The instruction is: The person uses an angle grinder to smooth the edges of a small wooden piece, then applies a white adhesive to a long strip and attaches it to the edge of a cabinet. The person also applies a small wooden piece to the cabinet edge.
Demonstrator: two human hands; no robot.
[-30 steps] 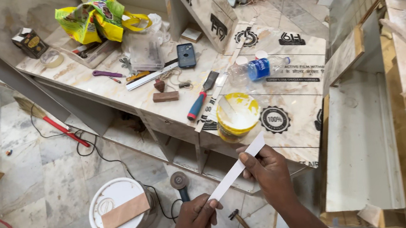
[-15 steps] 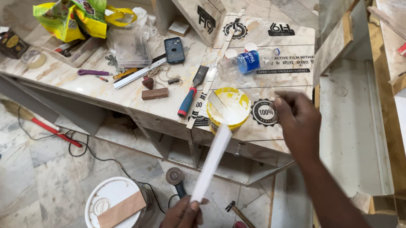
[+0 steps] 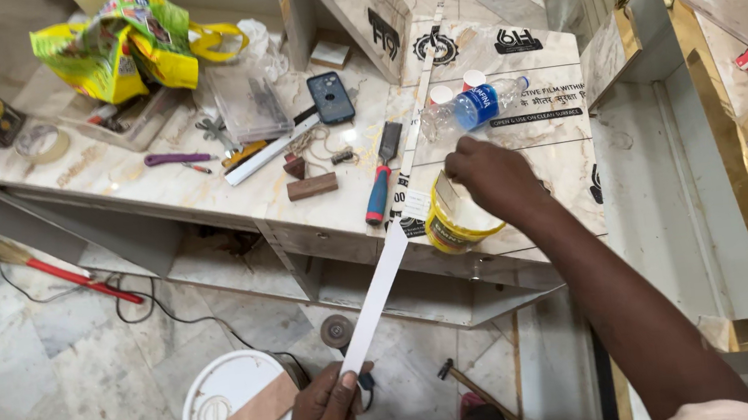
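The left hand (image 3: 326,409) grips the near end of a long white strip (image 3: 381,274), which slants away toward the counter. The right hand (image 3: 491,174) reaches into the yellow tub (image 3: 450,230) just below it, fingers closed on what looks like a small spreader. This appears to be the glue-loading step; coating the strip would call for holding it steady.

Tub (image 3: 450,225) on counter (image 3: 157,168) edge; chisel (image 3: 383,181) left, bottle (image 3: 474,105) behind.
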